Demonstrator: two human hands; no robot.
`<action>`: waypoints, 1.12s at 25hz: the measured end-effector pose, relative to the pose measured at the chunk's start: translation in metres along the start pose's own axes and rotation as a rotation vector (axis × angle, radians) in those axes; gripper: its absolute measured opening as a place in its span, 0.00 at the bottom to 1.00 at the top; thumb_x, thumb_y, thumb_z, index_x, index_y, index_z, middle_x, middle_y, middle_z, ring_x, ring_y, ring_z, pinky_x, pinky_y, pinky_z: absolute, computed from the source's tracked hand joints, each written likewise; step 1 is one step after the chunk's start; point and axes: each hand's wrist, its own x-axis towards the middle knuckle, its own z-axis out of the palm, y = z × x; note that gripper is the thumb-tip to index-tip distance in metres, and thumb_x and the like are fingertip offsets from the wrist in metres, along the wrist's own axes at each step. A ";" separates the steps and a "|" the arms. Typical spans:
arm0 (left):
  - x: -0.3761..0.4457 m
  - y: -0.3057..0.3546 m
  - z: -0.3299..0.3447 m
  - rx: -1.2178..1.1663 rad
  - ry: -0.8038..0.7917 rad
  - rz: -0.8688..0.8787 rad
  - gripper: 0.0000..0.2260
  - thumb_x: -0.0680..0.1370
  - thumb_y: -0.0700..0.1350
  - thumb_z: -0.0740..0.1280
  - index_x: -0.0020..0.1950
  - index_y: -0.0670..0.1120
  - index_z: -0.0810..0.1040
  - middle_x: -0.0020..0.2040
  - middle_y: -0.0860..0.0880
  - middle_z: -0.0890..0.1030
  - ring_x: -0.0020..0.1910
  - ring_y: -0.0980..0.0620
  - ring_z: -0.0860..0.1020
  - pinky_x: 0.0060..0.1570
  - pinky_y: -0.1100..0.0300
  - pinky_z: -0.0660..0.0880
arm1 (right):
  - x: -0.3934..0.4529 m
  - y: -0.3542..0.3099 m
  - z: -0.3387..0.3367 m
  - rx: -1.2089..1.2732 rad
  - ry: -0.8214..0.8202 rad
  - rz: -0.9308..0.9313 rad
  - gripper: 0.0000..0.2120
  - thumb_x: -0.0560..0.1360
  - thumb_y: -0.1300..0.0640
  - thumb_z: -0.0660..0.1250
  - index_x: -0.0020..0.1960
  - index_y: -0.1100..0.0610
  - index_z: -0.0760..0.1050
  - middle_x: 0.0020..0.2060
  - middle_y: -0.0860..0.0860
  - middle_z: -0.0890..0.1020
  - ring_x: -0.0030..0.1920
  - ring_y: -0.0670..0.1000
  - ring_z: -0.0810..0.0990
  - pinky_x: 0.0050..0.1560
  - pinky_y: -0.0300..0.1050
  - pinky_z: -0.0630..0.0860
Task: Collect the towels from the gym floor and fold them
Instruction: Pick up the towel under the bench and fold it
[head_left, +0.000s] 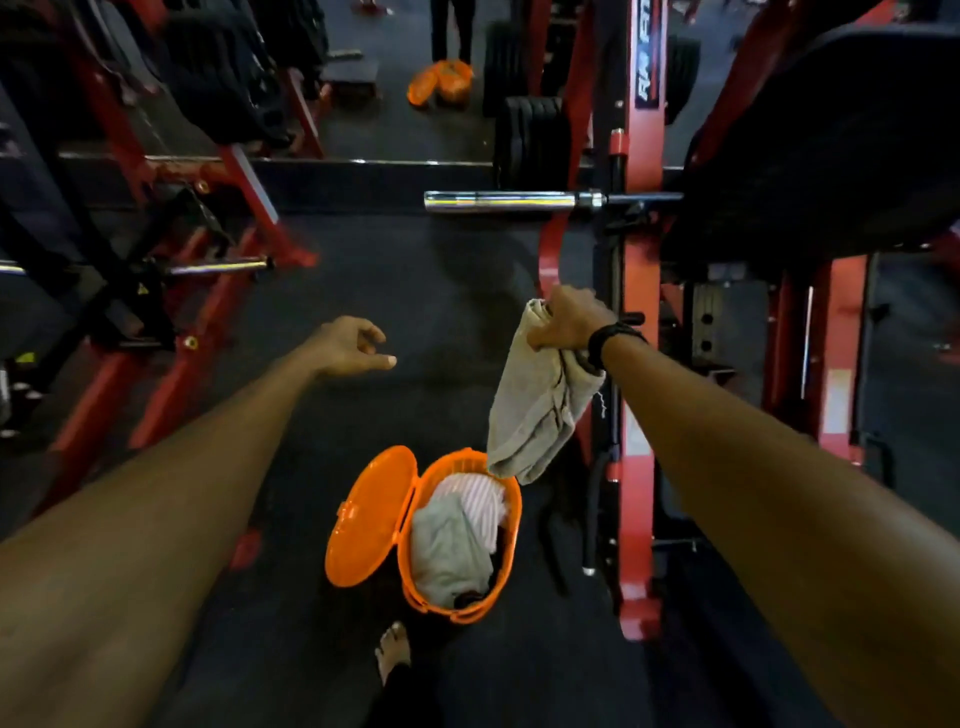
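Hanging from the right hand (566, 319), clenched on its bunched top, a grey towel (537, 402) hides part of the orange basket (511, 551) at lower centre; left hand (353, 347) loose, holding nothing.

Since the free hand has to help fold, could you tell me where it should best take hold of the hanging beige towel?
Probably the loose bottom edge of the beige towel, approached from the left: the right hand bunches the top and the left hand is empty.
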 end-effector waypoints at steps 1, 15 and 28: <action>0.014 -0.010 0.005 -0.002 -0.027 -0.003 0.21 0.71 0.49 0.75 0.60 0.44 0.77 0.55 0.45 0.81 0.55 0.48 0.78 0.61 0.52 0.73 | 0.008 0.002 0.014 -0.001 -0.027 0.032 0.22 0.70 0.50 0.73 0.58 0.58 0.72 0.51 0.54 0.76 0.47 0.54 0.72 0.45 0.46 0.68; 0.225 -0.114 0.152 0.071 -0.332 0.020 0.15 0.75 0.47 0.70 0.60 0.44 0.77 0.54 0.46 0.80 0.55 0.49 0.77 0.54 0.58 0.71 | 0.092 0.061 0.307 0.556 0.104 0.775 0.23 0.72 0.52 0.70 0.60 0.62 0.66 0.59 0.62 0.75 0.56 0.61 0.76 0.53 0.52 0.74; 0.269 -0.129 0.218 0.135 -0.405 0.019 0.17 0.75 0.47 0.70 0.62 0.46 0.75 0.57 0.46 0.78 0.57 0.49 0.76 0.58 0.51 0.74 | 0.108 0.121 0.372 0.308 -0.165 0.631 0.26 0.73 0.51 0.68 0.68 0.57 0.65 0.63 0.58 0.69 0.63 0.62 0.71 0.59 0.54 0.72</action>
